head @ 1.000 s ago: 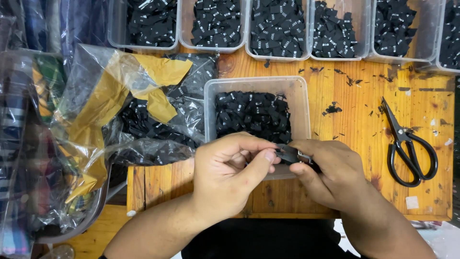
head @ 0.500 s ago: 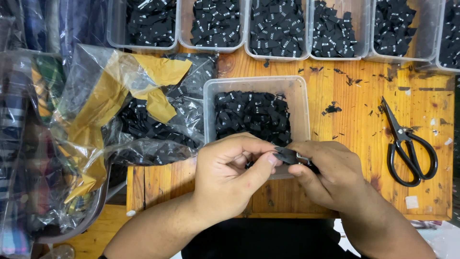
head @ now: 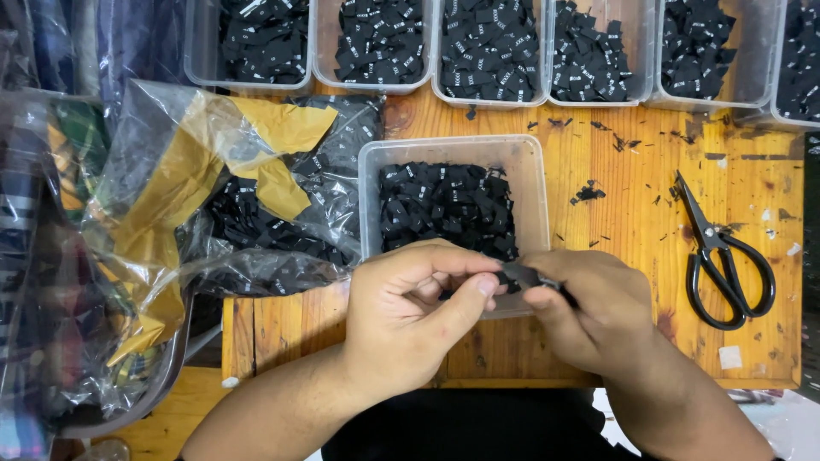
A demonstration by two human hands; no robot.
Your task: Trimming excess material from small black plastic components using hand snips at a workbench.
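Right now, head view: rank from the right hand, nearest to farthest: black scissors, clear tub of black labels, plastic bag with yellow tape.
From the right hand:
1. Clear tub of black labels, directly above, its front rim at the fingers.
2. Black scissors, to its right on the wooden board.
3. Plastic bag with yellow tape, far left.

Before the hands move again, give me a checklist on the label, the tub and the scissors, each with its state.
1. Black label pinched between left hand and right hand: ok.
2. Label clear of the tub rim: ok, it is held just above the front edge.
3. Tub holds more labels: ok, it is well filled.
4. Scissors out of the hands' way: ok, they lie closed on the table to the right.
5. Label folded straight: cannot tell, fingers hide most of it.
6. Bag clear of the tub: not ok, it touches the tub's left wall.
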